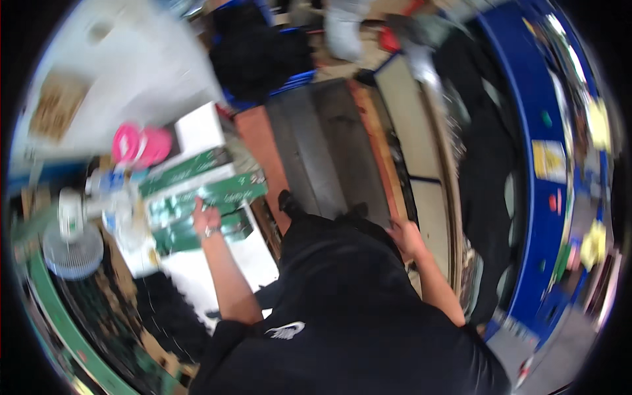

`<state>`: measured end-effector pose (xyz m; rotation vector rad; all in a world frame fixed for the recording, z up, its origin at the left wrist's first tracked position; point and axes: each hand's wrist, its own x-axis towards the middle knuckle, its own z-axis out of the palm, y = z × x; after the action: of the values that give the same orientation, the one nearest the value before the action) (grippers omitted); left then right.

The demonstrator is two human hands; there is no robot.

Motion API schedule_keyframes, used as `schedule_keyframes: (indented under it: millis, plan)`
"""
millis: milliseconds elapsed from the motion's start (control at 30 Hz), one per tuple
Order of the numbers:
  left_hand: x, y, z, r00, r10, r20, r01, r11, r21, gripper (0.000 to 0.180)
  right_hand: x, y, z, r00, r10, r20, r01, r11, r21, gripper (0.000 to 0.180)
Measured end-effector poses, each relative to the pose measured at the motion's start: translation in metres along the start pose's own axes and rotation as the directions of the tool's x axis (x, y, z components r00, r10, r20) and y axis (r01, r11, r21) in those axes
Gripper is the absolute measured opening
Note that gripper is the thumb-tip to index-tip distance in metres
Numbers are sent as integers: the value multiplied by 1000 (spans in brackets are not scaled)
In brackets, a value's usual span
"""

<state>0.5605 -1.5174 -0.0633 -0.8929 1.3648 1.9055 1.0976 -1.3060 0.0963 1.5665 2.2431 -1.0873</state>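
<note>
My left hand (207, 221), with a band at the wrist, is over long green strips with pale handwritten marks, on the white-topped surface at left. Its fingers look apart, and I see nothing held in them. One green strip (234, 189) lies just beyond the fingertips; another green strip (184, 172) lies farther back. Whether the hand touches a strip is blurred. My right hand (409, 239) hangs low beside my body, fingers loosely bent and apart, with no object visible in it. It is nearest to the long cream panels (421, 125) on the right.
A clear-caged fan (72, 250) and a pink container (141, 145) stand at left. Dark floor boards (322, 145) run ahead of my feet. Beyond them is a blue crate (296, 80) heaped with black material. A long blue frame (526, 164) borders the right side.
</note>
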Motion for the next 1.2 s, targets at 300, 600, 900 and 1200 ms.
schedule_keyframes:
  millis: [300, 600, 900, 1200]
  plan:
    - [-253, -101, 140, 840, -4, 542, -170, 947, 271, 39, 11, -39, -117, 736, -399, -547, 554, 819, 147, 45]
    - [-436, -299, 258, 405, -493, 770, -176, 784, 595, 40, -61, 95, -151, 935, -99, -342, 286, 779, 558, 84]
    - [-501, -398, 297, 260, -755, 602, -259, 546, 797, 34, -108, 175, -166, 915, 223, -336, 213, 438, 873, 78]
    - [-460, -412, 352, 399, -728, 557, -214, 517, 829, 38, -175, 197, -177, 609, 486, -627, 50, 766, 641, 74]
